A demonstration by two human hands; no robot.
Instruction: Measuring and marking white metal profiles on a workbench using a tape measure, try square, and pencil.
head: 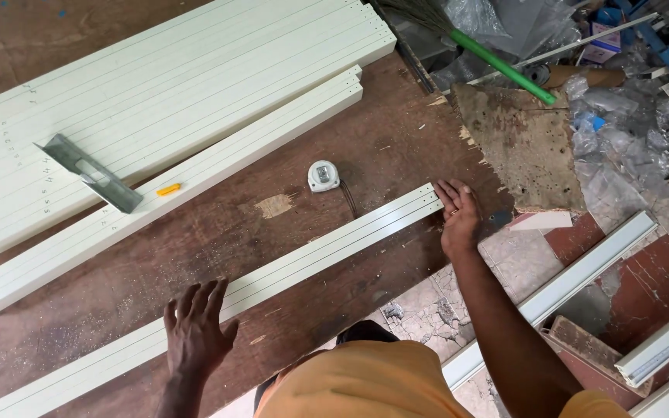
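my left fingers (pixel 195 298) lie spread flat on the cream strips (pixel 272 275); my right fingers (pixel 452 197) press their far-right end, near the surface (pixel 218 232) edge. uneven pushing could slide them off, i judge.

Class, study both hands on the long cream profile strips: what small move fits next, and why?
Probably the right hand nudges the long cream profile strips' ends flush. It cups those ends at the brown wooden bench's edge, while the left hand lies flat on the strips, steadying them.
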